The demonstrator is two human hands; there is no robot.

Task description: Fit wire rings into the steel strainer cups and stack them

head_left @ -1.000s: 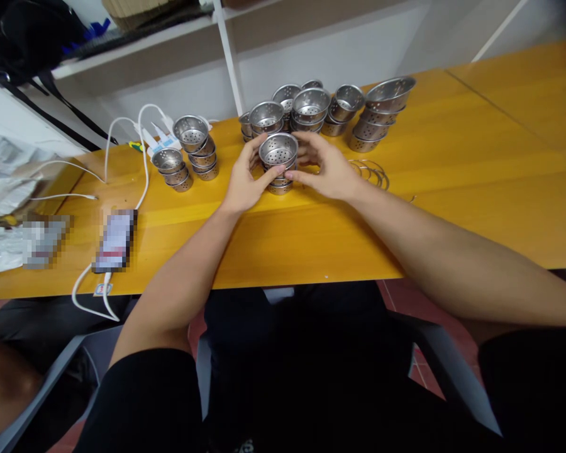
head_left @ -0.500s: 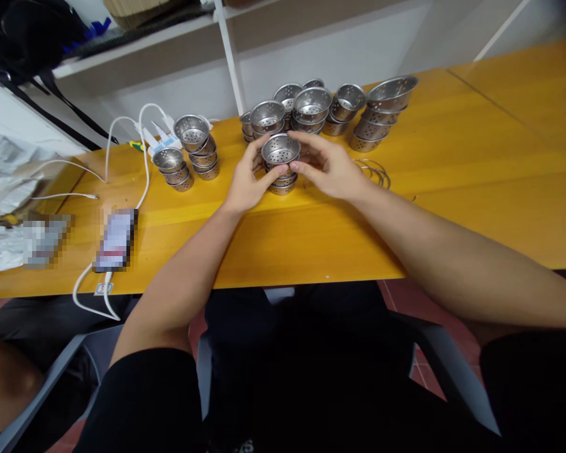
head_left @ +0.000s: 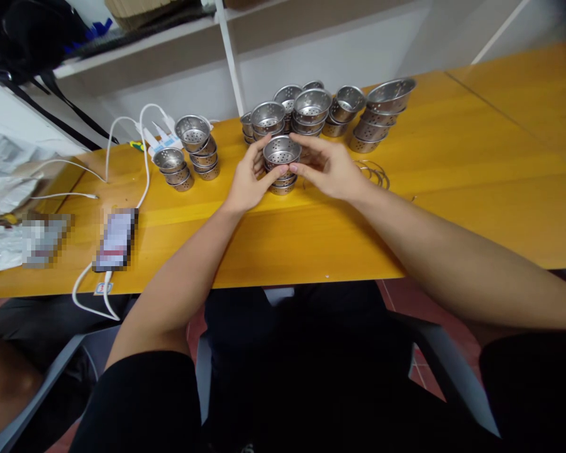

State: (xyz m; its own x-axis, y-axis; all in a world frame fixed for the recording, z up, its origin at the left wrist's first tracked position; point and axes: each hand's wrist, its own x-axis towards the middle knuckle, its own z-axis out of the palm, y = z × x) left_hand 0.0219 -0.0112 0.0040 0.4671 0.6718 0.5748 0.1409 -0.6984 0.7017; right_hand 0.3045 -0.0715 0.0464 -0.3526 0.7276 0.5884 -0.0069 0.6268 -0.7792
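Between my hands stands a short stack of perforated metal strainer cups (head_left: 282,151), its holed bottom visible through the open top. My left hand (head_left: 249,179) wraps the stack's left side, thumb across the front. From the right, my right hand (head_left: 332,168) grips the same stack, its thumb tip close to the left one. Both hands are closed around the upper part, and the lower cups show beneath the thumbs, resting on the table. Fingers behind the stack are partly hidden.
More strainer stacks stand behind my hands (head_left: 311,106), at the back right (head_left: 370,129) and to the left (head_left: 195,141). Thin metal rings (head_left: 375,175) lie right of my hand. A phone (head_left: 116,240) with a white cable lies left on the yellow table (head_left: 283,251).
Both hands stay around the same stack, almost still. The view has shifted very slightly.
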